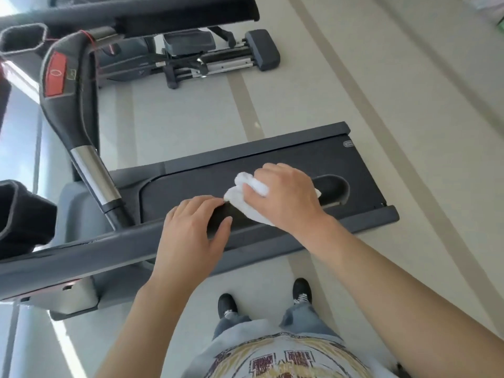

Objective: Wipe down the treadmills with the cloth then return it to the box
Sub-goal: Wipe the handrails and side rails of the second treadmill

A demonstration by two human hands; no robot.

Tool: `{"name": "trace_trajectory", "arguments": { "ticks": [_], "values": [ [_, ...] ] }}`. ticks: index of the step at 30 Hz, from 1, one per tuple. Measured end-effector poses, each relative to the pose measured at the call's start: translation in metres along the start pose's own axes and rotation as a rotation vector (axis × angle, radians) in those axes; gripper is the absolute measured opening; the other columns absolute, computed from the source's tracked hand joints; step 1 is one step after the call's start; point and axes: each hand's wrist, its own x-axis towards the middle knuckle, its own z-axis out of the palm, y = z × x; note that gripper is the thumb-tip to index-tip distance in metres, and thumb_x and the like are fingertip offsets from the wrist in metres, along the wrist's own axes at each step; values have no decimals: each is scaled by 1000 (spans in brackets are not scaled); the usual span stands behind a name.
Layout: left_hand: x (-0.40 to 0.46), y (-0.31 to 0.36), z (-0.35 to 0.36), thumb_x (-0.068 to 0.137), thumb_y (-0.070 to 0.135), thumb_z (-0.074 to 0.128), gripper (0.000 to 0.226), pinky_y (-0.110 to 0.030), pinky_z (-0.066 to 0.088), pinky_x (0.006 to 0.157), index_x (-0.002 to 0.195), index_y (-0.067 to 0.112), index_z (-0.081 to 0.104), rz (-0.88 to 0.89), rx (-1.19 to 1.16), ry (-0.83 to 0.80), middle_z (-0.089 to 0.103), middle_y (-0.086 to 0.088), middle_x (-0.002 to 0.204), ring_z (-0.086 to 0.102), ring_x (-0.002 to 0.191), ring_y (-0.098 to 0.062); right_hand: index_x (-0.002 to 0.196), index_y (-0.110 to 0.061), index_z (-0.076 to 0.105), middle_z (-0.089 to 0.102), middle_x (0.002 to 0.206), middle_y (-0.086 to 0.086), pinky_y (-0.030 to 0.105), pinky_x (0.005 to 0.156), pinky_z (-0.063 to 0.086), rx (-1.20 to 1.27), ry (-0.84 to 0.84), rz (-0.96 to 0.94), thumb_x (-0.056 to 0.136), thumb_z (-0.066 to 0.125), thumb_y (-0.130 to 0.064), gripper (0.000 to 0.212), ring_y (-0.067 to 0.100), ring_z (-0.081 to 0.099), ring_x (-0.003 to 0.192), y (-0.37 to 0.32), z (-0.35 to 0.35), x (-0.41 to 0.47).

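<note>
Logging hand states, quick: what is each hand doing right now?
Left hand: open, resting on the handrail.
Right hand: holding the cloth against the handrail.

Wearing a light grey T-shirt (272, 350) at the bottom centre of the frame, carrying a printed graphic (283, 362) in cream and gold rays with dark maroon blocky panels. Wearing faded blue-grey jeans (300, 315), hems fraying over the shoes. Wearing black lace-up shoes (302, 291) with white laces, one left of centre, one right, both low in the frame. Showing both forearms (409, 290) bare, sleeves ending out of sight, and both hands (191, 230) bare, ungloved.
</note>
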Motion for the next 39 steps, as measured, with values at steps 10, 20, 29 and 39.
{"name": "trace_trajectory", "arguments": {
  "ticks": [10, 20, 29, 39],
  "values": [
    [63, 96, 52, 108, 41, 47, 35, -36, 51, 91, 132, 23, 64, 74, 35, -179, 67, 9, 122, 61, 108, -17, 69, -9, 37, 37, 60, -3, 34, 58, 33, 570, -166, 495, 98, 56, -52, 55, 17, 37, 58, 162, -42, -15],
    [71, 126, 100, 103, 21, 42, 35, -31, 18, 53, 69, 16, 49, 90, 350, 270, 46, 4, 62, 40, 54, -23, 63, -17, 33, 48, 54, -17, 26, 54, 33, 765, -547, 220, 86, 62, -55, 53, 12, 37, 48, 157, -47, 26],
    [69, 124, 112, 102, 20, 42, 36, -31, 27, 54, 96, 17, 77, 66, 439, 321, 70, 4, 79, 60, 64, -24, 62, -23, 58, 57, 60, -15, 25, 70, 39, 941, -784, 113, 100, 64, -52, 48, 4, 55, 60, 202, -13, 44],
    [71, 119, 118, 107, 25, 32, 49, -28, 25, 58, 91, 18, 77, 92, 496, 397, 71, 5, 78, 60, 62, -22, 70, -22, 26, 30, 61, -10, 29, 52, 30, 944, 88, 334, 101, 58, -29, 45, 15, 32, 56, 178, -4, -29]
  ]
}}
